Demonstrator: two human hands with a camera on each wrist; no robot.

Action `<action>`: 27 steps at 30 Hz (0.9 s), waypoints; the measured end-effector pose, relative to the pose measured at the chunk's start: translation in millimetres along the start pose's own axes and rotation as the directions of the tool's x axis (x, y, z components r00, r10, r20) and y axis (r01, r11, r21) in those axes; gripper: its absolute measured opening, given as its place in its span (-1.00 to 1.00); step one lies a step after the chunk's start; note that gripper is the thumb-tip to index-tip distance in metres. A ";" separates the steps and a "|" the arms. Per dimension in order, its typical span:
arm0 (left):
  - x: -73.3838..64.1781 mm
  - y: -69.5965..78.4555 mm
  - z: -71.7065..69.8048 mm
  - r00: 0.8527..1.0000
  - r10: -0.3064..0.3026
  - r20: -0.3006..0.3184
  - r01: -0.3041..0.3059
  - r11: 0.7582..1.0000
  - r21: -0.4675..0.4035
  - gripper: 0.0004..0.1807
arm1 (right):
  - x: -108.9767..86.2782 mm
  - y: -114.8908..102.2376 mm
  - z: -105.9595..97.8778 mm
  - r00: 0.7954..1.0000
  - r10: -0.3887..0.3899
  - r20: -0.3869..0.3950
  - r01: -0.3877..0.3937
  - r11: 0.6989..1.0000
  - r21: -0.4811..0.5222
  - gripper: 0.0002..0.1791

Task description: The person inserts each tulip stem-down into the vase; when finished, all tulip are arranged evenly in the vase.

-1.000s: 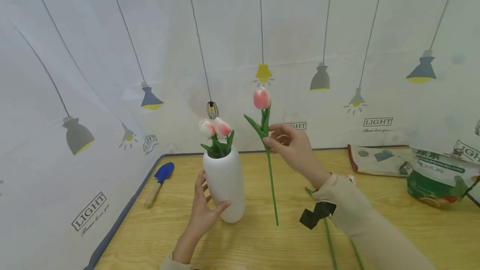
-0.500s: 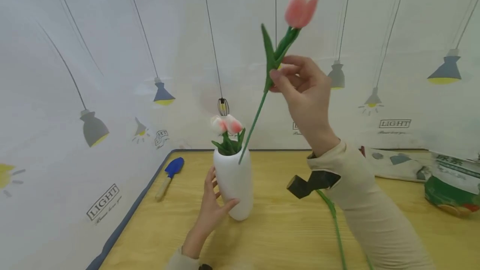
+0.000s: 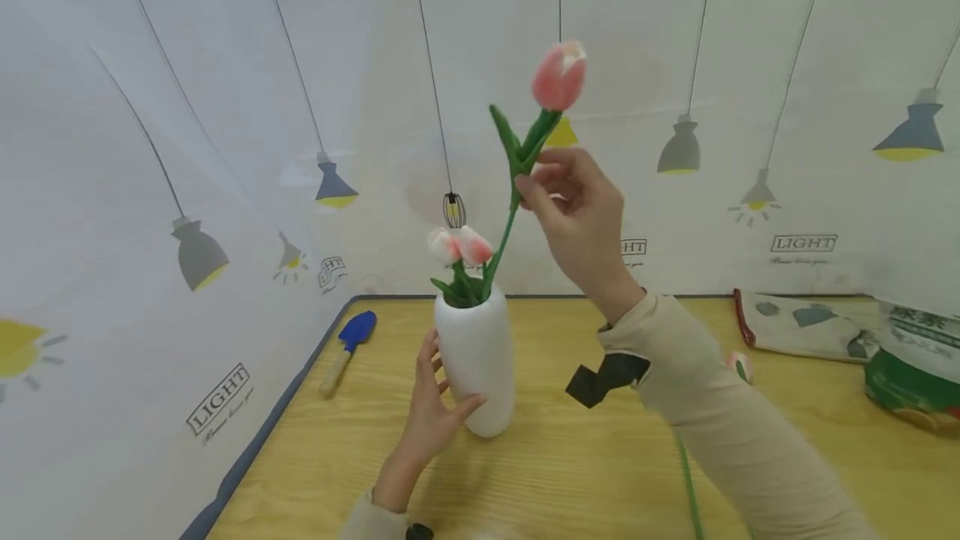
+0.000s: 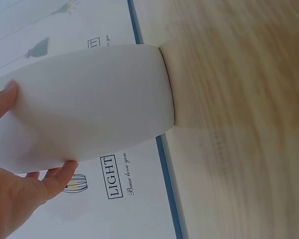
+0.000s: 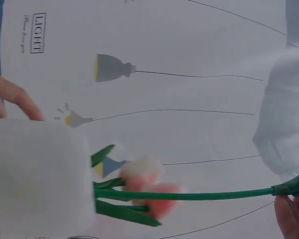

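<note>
A pink tulip with green leaves is pinched just below its leaves by my right hand, above and right of the white vase. Its stem slants down to the vase's mouth, and the lower end is hidden there. My left hand grips the vase, thumb in front and fingers round its left side. In the left wrist view, the vase's base stands on the wooden table. Two pink-and-white tulips poke out of the vase, their stems hidden inside.
A blue trowel with a wooden handle lies left of the vase. Another tulip lies partly behind the right sleeve. A folded cloth and a green-and-white bag are at the right. A wall sheet with printed lamps backs the table.
My right hand has lifted the tulip, tilted it, then lowered it leftward so that its stem end has entered the vase's mouth. The left hand still holds the vase.
</note>
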State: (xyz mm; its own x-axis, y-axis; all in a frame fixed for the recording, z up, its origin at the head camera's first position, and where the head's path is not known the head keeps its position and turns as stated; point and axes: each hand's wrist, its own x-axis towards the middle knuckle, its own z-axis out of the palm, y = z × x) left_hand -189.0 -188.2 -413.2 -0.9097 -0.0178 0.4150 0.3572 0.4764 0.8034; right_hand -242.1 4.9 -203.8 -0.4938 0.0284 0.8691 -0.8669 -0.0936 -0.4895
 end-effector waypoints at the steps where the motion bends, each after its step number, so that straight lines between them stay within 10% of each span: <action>1: -0.4 2.9 0.0 1.000 -0.007 0.007 0.007 1.000 -0.005 0.11 | -5.8 5.0 1.8 0.999 0.023 0.030 -0.022 0.999 -0.033 -0.79; 16: -2.1 25.4 -4.8 0.999 -0.043 0.031 0.043 0.999 -0.003 0.09 | -70.9 54.5 21.8 0.921 0.255 0.295 -0.131 0.915 -0.381 -0.75; 27: 2.7 -3.1 -0.7 1.000 -0.023 0.015 0.023 1.000 -0.002 0.12 | -78.4 55.6 22.8 0.861 0.346 0.372 -0.165 0.882 -0.441 -0.87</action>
State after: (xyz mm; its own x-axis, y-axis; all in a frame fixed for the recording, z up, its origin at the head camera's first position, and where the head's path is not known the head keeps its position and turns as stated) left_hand -192.4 -190.4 -414.3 -0.9209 -0.0156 0.3895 0.3361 0.4744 0.8136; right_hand -250.1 -25.2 -297.6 -0.7006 -0.3780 0.6052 -0.7134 0.3515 -0.6062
